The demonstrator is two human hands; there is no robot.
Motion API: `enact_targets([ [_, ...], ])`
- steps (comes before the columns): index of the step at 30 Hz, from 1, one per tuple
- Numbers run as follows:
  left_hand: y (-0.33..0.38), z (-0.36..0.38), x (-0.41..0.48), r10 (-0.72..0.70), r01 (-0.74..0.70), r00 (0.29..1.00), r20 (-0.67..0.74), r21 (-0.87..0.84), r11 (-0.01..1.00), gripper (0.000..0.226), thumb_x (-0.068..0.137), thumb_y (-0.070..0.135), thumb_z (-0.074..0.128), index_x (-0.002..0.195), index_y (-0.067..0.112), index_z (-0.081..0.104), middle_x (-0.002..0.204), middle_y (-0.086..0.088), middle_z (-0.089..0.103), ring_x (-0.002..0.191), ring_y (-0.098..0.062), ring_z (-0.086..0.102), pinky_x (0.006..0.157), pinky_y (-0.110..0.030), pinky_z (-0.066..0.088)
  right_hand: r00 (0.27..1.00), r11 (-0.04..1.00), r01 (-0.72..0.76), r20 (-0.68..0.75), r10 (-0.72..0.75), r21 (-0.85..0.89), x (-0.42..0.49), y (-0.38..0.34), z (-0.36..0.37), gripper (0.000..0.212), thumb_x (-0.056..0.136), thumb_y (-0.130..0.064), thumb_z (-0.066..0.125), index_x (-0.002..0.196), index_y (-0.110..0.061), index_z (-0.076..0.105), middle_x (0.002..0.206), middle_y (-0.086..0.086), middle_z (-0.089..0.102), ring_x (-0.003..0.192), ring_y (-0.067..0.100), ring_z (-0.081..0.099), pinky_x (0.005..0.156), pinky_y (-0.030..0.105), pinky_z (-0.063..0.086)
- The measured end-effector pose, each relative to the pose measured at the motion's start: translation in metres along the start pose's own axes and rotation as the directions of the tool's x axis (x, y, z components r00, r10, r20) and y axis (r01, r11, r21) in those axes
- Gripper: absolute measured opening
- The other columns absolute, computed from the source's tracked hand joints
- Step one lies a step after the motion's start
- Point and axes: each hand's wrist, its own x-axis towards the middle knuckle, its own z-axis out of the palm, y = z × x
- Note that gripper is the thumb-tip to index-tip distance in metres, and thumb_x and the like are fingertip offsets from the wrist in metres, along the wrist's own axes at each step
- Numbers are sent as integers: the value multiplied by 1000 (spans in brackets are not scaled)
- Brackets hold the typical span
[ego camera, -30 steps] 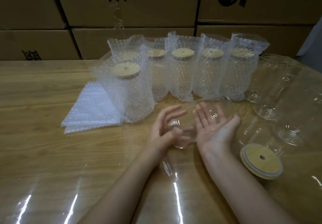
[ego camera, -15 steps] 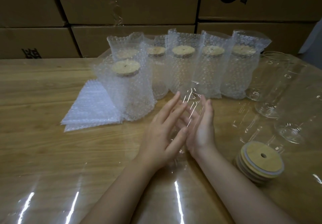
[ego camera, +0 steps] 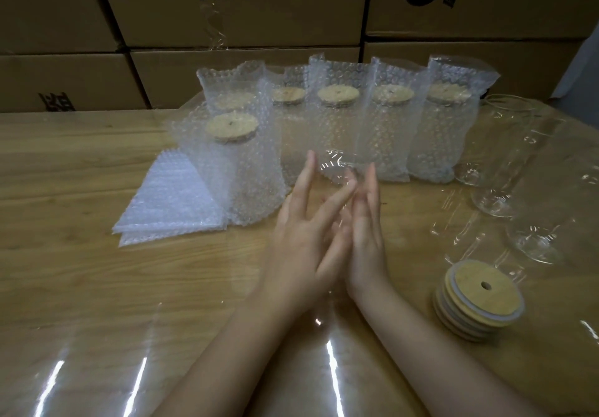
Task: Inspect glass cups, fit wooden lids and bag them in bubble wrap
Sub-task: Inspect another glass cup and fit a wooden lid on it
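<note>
Currently I read the left hand (ego camera: 301,241) and right hand (ego camera: 364,238) with fingers straight, palms pressing a clear glass cup (ego camera: 335,170) between them above the table (ego camera: 64,270). Six bagged cups (ego camera: 337,131) with wooden lids stand behind; flat bubble bags (ego camera: 171,202) lie left, a lid stack (ego camera: 476,303) right, bare glasses (ego camera: 505,163) far right. Cardboard boxes (ego camera: 227,4) carry black printed characters and a logo, cropped; I cannot read them.

Wooden table (ego camera: 74,170) under glossy clear film, stacked cardboard boxes (ego camera: 275,1) behind, dim indoor light
</note>
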Motion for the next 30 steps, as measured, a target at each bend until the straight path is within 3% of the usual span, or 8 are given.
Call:
enact_targets([
  [3,-3,-1,1,-122,116,992,-23,-176,977,50,92,47,39,140,50,26,162,4,1,146,-4,16,116,-36,29,989,975,133,90,-118,-180,-7,7,-1,47,96,-41,37,138,-48,17,157,-15,19,139,-3,30,112,24,30],
  [8,-4,-5,7,-360,257,929,-82,-555,791,51,87,52,46,132,56,23,150,8,34,129,-3,47,104,-29,44,887,736,461,284,-364,-496,-12,10,0,50,101,-26,29,149,-27,14,161,10,7,149,16,7,119,28,13],
  [11,-9,-5,10,-522,342,852,-40,-712,613,44,94,49,48,134,43,32,118,15,62,101,2,65,81,-17,52,799,558,601,420,-430,-572,-14,7,2,49,98,-14,34,146,-6,30,158,16,16,149,29,9,120,38,13],
  [13,-12,-4,9,-548,359,831,-92,-663,656,35,101,33,36,135,27,38,99,27,63,91,24,56,73,1,42,696,376,715,549,-464,-589,-17,8,2,48,92,-12,41,139,-5,44,153,10,30,148,31,15,119,49,14],
  [15,-18,-2,7,-571,383,816,-92,-654,652,31,104,28,27,127,21,47,86,26,69,84,26,55,69,5,38,623,250,770,607,-494,-587,-18,9,2,46,86,-11,48,131,-7,55,146,6,42,145,26,23,116,55,17],
  [20,-14,1,10,-541,366,840,-36,-699,615,32,103,33,28,127,25,48,102,21,69,90,15,62,65,-2,46,730,402,669,451,-514,-625,-20,5,3,48,90,-14,44,137,-6,46,150,9,35,146,25,21,113,58,25],
  [24,-18,3,11,-520,348,854,-17,-725,595,50,94,48,37,136,21,43,115,-8,66,97,-15,69,68,-18,53,793,517,601,369,-486,-610,-16,1,4,49,95,-14,38,143,-6,35,154,7,28,147,24,18,119,35,16],
  [30,-17,6,7,-492,281,866,-88,-729,624,56,82,68,46,128,37,44,114,-3,64,100,-21,67,76,-29,55,889,790,457,238,-391,-409,-14,6,3,49,99,-26,32,147,-18,27,156,0,29,145,15,25,116,32,25],
])
